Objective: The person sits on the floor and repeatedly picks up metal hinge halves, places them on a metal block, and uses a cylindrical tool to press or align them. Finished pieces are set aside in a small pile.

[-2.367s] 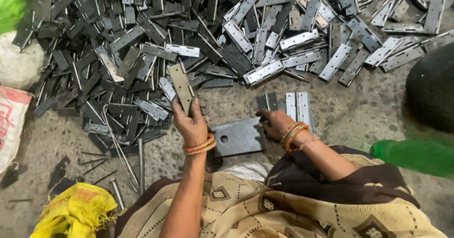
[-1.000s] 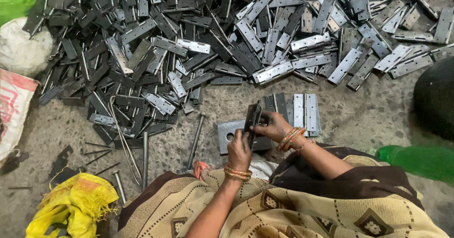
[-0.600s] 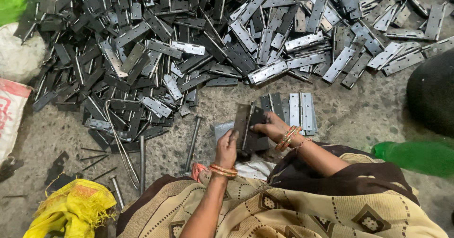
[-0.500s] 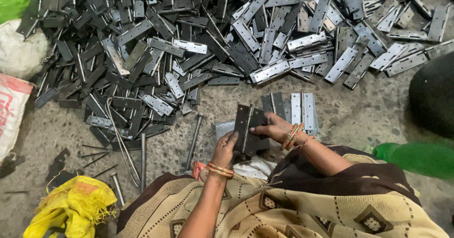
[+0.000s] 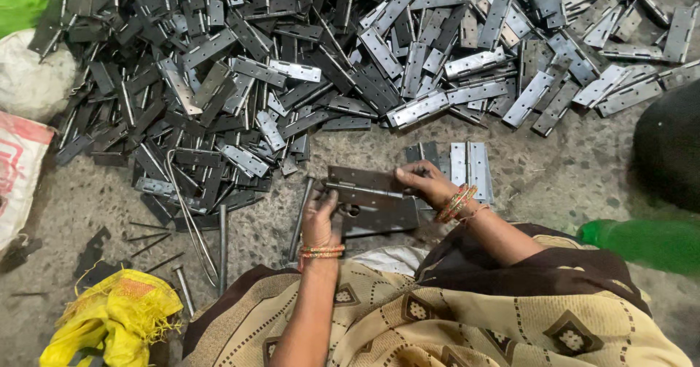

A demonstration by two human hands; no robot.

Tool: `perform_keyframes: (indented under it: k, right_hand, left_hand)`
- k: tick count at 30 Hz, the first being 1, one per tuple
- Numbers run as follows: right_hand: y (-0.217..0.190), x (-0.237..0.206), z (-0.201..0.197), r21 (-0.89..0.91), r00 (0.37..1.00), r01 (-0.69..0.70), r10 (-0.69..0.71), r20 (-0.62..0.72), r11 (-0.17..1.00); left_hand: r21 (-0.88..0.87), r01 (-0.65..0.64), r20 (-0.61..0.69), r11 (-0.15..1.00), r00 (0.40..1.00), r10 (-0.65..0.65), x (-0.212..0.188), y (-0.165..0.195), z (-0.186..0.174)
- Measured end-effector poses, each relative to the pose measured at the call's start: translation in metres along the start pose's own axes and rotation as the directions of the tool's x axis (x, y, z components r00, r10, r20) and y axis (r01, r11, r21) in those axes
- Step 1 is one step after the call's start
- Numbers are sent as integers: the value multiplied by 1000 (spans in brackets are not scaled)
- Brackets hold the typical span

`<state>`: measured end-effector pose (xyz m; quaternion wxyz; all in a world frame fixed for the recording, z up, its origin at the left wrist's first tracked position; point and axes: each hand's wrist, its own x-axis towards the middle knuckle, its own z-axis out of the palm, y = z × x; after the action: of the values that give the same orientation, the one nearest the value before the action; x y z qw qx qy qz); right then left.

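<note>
Hinge now flat, no longer upright. Your left hand grips 9 o'clock end, right hand pinches 3 o'clock end. Risk: leaf folds shut, nips fingers.

Your left hand is gripping with fingers curled; your right hand is pinching just right of it, both forearms reaching forward.

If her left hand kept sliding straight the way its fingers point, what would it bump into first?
The left hand points up the picture, gripping the left end of a dark metal hinge. Beyond that lies bare concrete floor, then probably the edge of the big hinge pile, though depth is uncertain.
</note>
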<state>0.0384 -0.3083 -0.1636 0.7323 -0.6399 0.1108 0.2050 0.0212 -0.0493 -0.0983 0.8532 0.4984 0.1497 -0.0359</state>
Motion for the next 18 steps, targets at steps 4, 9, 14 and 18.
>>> perform_keyframes:
  k: [4,9,14,18]
  right_hand:
    - [-18,-5,-6,-299,914,387,-320,250,872]
    - [-22,-14,-2,-432,893,439,-329,309,788]
    - [1,-5,-4,-615,939,334,-308,151,714]
    - [11,7,-4,-662,931,338,-343,129,669]
  left_hand:
    - [508,-443,320,738,893,316,6,9,21]
    - [670,-738,670,87,651,358,-21,-12,65]
    - [713,-662,547,232,731,408,-5,-10,49]
    - [852,-515,471,96,833,291,18,12,-12]
